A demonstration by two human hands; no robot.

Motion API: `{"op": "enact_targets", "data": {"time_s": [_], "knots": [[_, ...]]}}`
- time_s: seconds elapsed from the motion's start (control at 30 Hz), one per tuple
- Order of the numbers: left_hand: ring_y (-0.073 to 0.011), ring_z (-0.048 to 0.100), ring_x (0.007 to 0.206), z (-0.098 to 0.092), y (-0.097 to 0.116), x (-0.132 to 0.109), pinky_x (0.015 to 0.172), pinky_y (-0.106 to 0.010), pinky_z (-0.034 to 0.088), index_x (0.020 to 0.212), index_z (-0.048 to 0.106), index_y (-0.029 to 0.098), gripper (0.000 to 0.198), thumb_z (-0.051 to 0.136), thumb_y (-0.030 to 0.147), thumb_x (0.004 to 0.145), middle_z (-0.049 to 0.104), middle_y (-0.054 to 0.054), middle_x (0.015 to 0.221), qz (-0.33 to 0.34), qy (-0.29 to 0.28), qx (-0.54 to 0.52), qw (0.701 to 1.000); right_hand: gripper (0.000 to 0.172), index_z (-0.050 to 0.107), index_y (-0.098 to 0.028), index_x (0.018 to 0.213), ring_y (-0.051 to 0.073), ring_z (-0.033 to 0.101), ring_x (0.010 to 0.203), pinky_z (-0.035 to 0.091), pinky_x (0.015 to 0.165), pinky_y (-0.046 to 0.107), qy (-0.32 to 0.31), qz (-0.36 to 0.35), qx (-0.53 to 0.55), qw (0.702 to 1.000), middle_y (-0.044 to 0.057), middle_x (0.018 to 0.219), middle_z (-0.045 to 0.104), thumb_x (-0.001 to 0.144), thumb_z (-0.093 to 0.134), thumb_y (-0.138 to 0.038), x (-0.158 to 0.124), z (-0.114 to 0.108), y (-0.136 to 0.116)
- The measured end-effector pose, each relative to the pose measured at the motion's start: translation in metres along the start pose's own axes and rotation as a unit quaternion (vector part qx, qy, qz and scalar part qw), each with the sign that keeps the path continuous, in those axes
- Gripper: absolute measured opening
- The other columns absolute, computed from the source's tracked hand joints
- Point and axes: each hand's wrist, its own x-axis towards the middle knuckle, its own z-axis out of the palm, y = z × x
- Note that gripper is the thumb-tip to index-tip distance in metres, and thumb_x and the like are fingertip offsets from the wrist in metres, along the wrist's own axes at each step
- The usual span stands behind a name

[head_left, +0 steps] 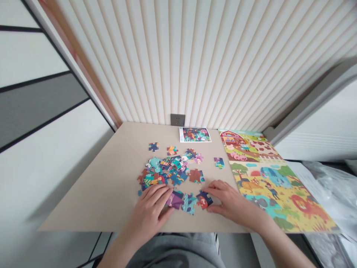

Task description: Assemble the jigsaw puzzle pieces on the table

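Observation:
My right hand [227,199] grips a dark blue puzzle piece [205,200] with a red-and-white figure, thumb at its lower edge and fingers at its upper edge. Left of it lies a teal leaf-patterned piece [189,204], beside a purple piece [176,201]. My left hand [153,204] lies flat with fingers stretched over the near edge of the pile, its fingertips and thumb beside the purple piece. Beyond both hands spreads a heap of puzzle pieces [167,167], some overlapping. A brown piece [196,175] sits at the heap's right side.
A reference picture card [196,134] lies at the table's back, below a wall socket [177,120]. Loose pieces include a blue one [153,146] and a blue-green one [219,163]. Two assembled puzzles, a farm [245,147] and a safari [279,193], cover the right side.

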Motion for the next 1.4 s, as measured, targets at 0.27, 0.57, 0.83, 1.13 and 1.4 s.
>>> {"op": "enact_targets", "data": {"time_s": [0.27, 0.57, 0.83, 1.13, 1.4], "knots": [[-0.0279, 0.057, 0.126, -0.005, 0.002, -0.001, 0.110, -0.048, 0.050, 0.137, 0.058, 0.019, 0.044, 0.067, 0.032, 0.096, 0.066, -0.011, 0.129, 0.006, -0.015, -0.025, 1.000, 0.030, 0.067, -0.026, 0.115, 0.030, 0.065, 0.107, 0.052, 0.096, 0.048, 0.049, 0.026, -0.077, 0.995, 0.009, 0.115, 0.067, 0.092, 0.070, -0.046, -0.005, 0.011, 0.021], [-0.0256, 0.062, 0.118, -0.008, 0.004, -0.008, 0.107, -0.045, 0.052, 0.135, 0.057, 0.017, 0.039, 0.065, 0.026, 0.097, 0.067, -0.012, 0.123, 0.031, 0.039, -0.044, 0.998, 0.040, 0.059, -0.030, 0.136, 0.032, 0.061, 0.119, 0.051, 0.101, 0.051, 0.169, 0.033, -0.079, 0.982, 0.011, 0.128, 0.065, 0.098, 0.060, -0.042, 0.005, 0.036, -0.024], [-0.0254, 0.064, 0.115, -0.006, 0.002, -0.015, 0.104, -0.043, 0.053, 0.132, 0.057, 0.017, 0.039, 0.068, 0.027, 0.096, 0.067, -0.013, 0.120, 0.026, 0.075, -0.049, 0.996, 0.045, 0.057, -0.024, 0.139, 0.029, 0.062, 0.115, 0.050, 0.102, 0.049, 0.162, -0.025, -0.042, 0.986, 0.011, 0.126, 0.068, 0.096, 0.064, -0.033, 0.025, 0.082, -0.076], [-0.0258, 0.065, 0.117, -0.004, 0.001, -0.016, 0.100, -0.040, 0.056, 0.138, 0.056, 0.019, 0.044, 0.066, 0.031, 0.097, 0.068, -0.012, 0.125, -0.006, 0.087, -0.062, 0.994, 0.039, 0.062, -0.021, 0.132, 0.030, 0.063, 0.108, 0.046, 0.093, 0.047, 0.288, 0.059, -0.160, 0.942, 0.013, 0.117, 0.070, 0.098, 0.063, -0.039, 0.005, 0.076, -0.025], [-0.0236, 0.058, 0.130, -0.005, 0.000, -0.019, 0.110, -0.041, 0.050, 0.146, 0.049, 0.021, 0.046, 0.060, 0.025, 0.101, 0.062, -0.011, 0.139, -0.007, 0.041, -0.094, 0.995, 0.034, 0.063, -0.027, 0.132, 0.029, 0.061, 0.118, 0.045, 0.101, 0.049, 0.234, 0.013, -0.085, 0.968, 0.010, 0.126, 0.068, 0.099, 0.061, -0.035, 0.016, 0.069, -0.047]]}}
